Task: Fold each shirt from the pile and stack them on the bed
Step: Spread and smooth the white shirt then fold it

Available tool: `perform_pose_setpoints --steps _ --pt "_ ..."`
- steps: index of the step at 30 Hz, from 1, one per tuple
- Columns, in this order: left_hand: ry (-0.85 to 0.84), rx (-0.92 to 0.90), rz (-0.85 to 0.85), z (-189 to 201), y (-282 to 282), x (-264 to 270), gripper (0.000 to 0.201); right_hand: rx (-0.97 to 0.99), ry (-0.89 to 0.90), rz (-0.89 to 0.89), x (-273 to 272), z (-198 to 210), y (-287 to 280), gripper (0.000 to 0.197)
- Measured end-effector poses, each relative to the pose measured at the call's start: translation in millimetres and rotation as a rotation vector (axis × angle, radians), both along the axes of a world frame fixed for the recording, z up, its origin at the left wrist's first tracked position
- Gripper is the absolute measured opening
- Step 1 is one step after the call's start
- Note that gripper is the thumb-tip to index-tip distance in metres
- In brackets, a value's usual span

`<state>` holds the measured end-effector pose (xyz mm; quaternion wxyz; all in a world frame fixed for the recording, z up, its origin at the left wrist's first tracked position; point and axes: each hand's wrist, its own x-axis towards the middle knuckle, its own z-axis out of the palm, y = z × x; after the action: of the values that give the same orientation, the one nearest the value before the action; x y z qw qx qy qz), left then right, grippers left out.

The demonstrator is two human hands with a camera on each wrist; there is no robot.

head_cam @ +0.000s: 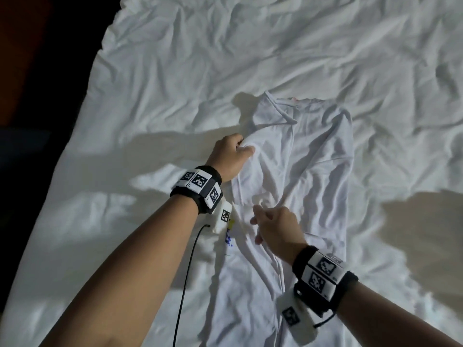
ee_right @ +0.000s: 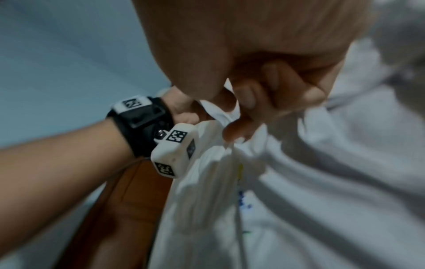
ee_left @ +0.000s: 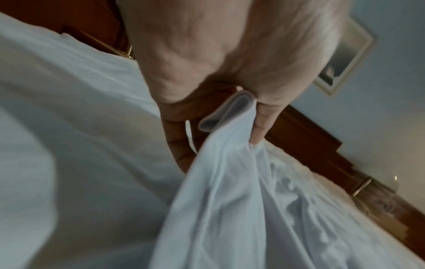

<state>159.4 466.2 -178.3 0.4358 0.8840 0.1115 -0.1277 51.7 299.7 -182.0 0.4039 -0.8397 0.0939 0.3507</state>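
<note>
Right hand [head_cam: 276, 227] is nearest: fingers curled, pinching a bunch of fabric at the shirt's [head_cam: 300, 171] mid-body, left of its centreline. Wrist view confirms cloth caught between thumb and fingertips [ee_right: 232, 132].

Left hand [head_cam: 231, 156] sits further up, at the shirt's left edge near the sleeve/shoulder, gripping a folded hem edge [ee_left: 226, 111] between thumb and fingers.

Both grips line up along the shirt's left side, so the body of the garment lies to the right of both hands. My read: the fold goes left-to-right across it.

Shirt lies on the bed [head_cam: 175, 71], crumpled, not flat. Long axis runs near-to-far, collar [head_cam: 283, 106] pointing away from the person, hem toward them. Small coloured print [head_cam: 229, 237] near the left wrist.

No pile or stack in view.
</note>
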Motion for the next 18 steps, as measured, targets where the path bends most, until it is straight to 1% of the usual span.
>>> perform_pose_setpoints --steps 2,4,6,8,9,10,11,13,15,18 --pt "0.016 -0.068 0.016 8 -1 3 0.048 0.172 0.202 -0.265 -2 1 8 0.053" --pt "0.045 -0.157 0.045 15 -1 3 0.047 0.288 0.321 -0.508 0 1 12 0.057" --pt "0.113 -0.308 0.101 23 -2 2 0.039 0.401 0.405 -0.669 1 -1 17 0.059" --pt "0.208 -0.479 0.145 31 -3 1 0.024 0.543 0.474 -0.783 2 -3 21 0.064" --pt "0.242 -0.520 0.156 33 -4 0 0.022 0.611 0.508 -0.839 4 -4 22 0.064" --pt "0.267 -0.543 0.159 35 -5 -1 0.026 0.676 0.548 -0.887 4 -6 24 0.060" --pt "0.285 -0.563 0.159 36 -6 -2 0.027 0.743 0.590 -0.925 5 -7 24 0.051" --pt "0.298 -0.590 0.147 38 -10 -6 0.017 0.868 0.643 -0.998 7 -7 26 0.032" --pt "0.292 -0.574 0.154 38 -12 -8 0.016 0.916 0.629 -1.025 8 -5 25 0.025" --pt "0.278 -0.561 0.228 37 -9 -14 0.025 0.895 0.599 -1.047 5 2 14 0.021"
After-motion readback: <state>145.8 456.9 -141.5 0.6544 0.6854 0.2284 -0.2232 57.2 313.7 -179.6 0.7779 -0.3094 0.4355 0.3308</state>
